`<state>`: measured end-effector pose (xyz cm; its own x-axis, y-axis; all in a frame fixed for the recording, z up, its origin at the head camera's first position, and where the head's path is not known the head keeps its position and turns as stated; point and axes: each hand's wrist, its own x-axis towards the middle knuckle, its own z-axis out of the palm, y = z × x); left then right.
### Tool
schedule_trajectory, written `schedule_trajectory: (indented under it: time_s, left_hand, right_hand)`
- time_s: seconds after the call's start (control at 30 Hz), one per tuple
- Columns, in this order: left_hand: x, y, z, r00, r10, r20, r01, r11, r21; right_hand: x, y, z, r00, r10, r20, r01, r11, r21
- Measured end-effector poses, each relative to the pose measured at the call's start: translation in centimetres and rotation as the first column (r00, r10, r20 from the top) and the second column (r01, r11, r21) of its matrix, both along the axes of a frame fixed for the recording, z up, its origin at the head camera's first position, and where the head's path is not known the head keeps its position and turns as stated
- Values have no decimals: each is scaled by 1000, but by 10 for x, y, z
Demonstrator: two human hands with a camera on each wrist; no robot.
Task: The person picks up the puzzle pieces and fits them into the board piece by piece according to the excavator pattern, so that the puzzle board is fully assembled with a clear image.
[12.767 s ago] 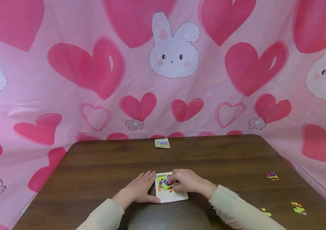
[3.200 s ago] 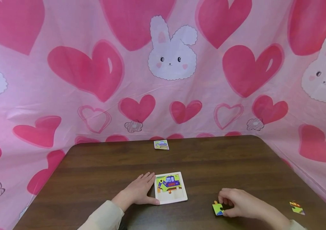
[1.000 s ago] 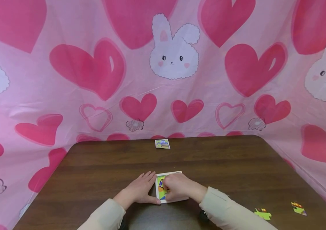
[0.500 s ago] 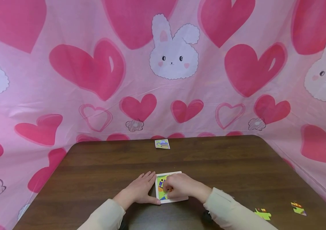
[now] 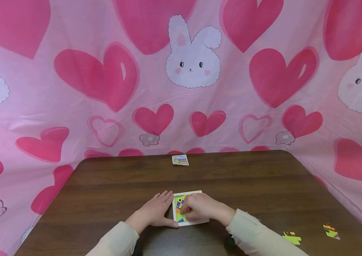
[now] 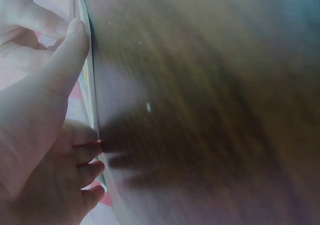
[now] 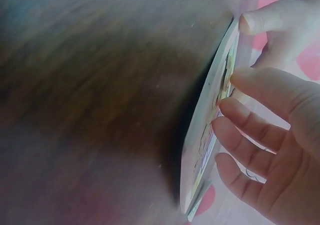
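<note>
A square puzzle tray (image 5: pixel 193 223) with a white frame lies on the table, holding a part-covered picture of a digger. My left hand (image 5: pixel 155 211) rests at its left side, fingers extended and thumb (image 6: pixel 75 32) at the near corner. Over the tray is my right hand (image 5: pixel 201 207). Its bent fingers and thumb (image 7: pixel 245 77) touch a puzzle piece (image 5: pixel 181 219) with green and blue on it, in the lower left of the tray. The right hand hides most of the picture.
Two loose puzzle pieces lie to the right: a green one (image 5: pixel 291 238) beside my right sleeve and another (image 5: pixel 331 232) farther right. A small picture card (image 5: pixel 180 160) lies at the table's far edge. A pink heart-print cloth (image 5: pixel 110 138) hangs behind.
Since 3.2 seconds ago, my right hand has brought a green and blue piece from the table into the tray's lower left. Over the last second its fingers shift only slightly there; my left hand stays.
</note>
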<state>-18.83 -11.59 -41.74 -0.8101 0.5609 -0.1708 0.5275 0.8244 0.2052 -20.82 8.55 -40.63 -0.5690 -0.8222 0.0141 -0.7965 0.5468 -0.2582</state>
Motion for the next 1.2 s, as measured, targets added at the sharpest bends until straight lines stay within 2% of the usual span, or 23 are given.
schedule_trajectory:
  time_s: [0.4,0.67,0.9,1.0,1.2]
  left_hand:
    - [0,1,2,1000,-2,-3,2,1000,-1]
    - [0,1,2,1000,0,0,0,1000,-3]
    - [0,0,2,1000,-7,-2,7,1000,-1]
    - [0,0,2,1000,-4,-1,4,1000,1]
    - [0,1,0,1000,7,10,-7,1000,0]
  right_hand:
    - [-2,-2,-2,1000,-30,3,30,999,-22]
    - [-2,0,-1,1000,-13,3,13,999,-29]
    - [-1,3,1,996,-46,77,48,998,-31]
    - [-3,4,1,996,-41,83,44,999,-32]
    - [-2,21,11,990,-78,117,90,991,-99]
